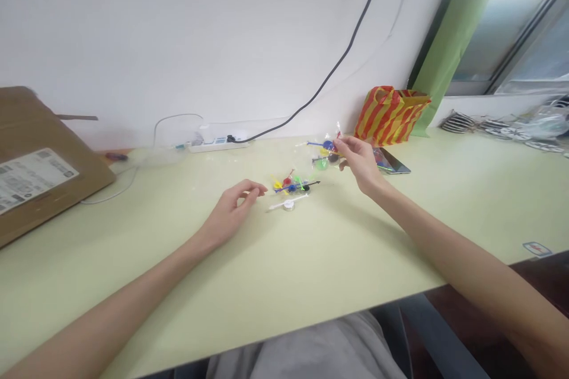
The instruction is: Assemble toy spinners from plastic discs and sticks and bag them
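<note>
My right hand [358,160] pinches a clear plastic bag [326,154] above the table; blue, green, red and dark pieces show in it. On the pale green table [249,284] lies a small pile of coloured pieces [291,183], yellow, red, green, blue and black, with thin arrow-like pointers. A white pointer piece with a round base [288,205] lies just in front of the pile. To the left of these, my left hand [237,201] rests near the table with its fingers curled, thumb and fingertips close together. Whether it holds anything small is hidden.
A cardboard box [44,160] is at the left. A power strip [217,141] with a black cable [329,74] sits by the wall. Behind my right hand are a phone [393,161] and a red-and-yellow striped bag [391,115]. Striped coils [502,129] lie far right.
</note>
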`<control>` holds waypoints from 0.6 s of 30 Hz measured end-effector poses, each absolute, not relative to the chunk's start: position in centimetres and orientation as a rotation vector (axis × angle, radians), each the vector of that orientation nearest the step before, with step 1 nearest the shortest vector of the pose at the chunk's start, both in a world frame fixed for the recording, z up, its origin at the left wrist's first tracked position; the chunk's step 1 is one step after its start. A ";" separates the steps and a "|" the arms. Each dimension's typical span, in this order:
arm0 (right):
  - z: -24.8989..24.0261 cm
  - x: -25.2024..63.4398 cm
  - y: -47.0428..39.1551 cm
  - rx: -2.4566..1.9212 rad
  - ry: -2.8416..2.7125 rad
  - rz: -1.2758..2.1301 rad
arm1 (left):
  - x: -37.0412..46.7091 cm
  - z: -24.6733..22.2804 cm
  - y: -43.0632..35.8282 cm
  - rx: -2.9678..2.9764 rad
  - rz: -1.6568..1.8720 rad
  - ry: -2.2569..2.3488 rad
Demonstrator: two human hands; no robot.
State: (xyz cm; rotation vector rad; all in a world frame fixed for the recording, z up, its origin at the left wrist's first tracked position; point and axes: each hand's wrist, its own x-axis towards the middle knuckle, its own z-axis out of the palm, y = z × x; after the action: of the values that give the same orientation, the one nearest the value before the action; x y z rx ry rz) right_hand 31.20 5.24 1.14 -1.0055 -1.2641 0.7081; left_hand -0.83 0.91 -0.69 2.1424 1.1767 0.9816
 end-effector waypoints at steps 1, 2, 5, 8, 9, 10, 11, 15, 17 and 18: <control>1.1 31.3 5.3 -1.023 -1.308 0.657 | -0.7 -0.6 0.7 2.253 0.942 1.155; 1.1 31.3 5.3 -1.036 -1.344 0.614 | -0.6 -0.6 0.5 2.368 0.895 1.119; 1.2 31.0 5.1 -1.043 -1.414 0.515 | -0.2 -0.5 0.0 2.668 0.696 1.007; 1.5 30.7 4.7 -1.025 -1.474 0.410 | 0.1 -0.5 -0.3 2.809 0.479 0.957; 1.6 30.7 4.5 -1.023 -1.487 0.384 | 0.1 -0.6 -0.3 2.827 0.428 0.940; 1.8 30.7 4.4 -1.024 -1.495 0.365 | 0.2 -0.7 -0.3 2.839 0.389 0.923; 1.9 30.6 4.2 -1.027 -1.500 0.349 | 0.3 -0.8 -0.2 2.846 0.360 0.910; 2.6 30.6 3.6 -1.000 -1.503 0.279 | 0.3 -1.1 0.2 2.830 0.330 0.903; 3.1 30.3 3.6 -0.978 -1.506 0.272 | 0.3 -1.2 0.3 2.819 0.343 0.901; 3.4 30.0 3.7 -0.982 -1.520 0.290 | 0.3 -1.3 0.3 2.818 0.348 0.898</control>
State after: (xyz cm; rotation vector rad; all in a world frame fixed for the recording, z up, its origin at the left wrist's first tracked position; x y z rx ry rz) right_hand 30.02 3.65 3.43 -0.9816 -1.5196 0.2896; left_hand 0.31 0.31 -1.28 2.8176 0.8984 0.3484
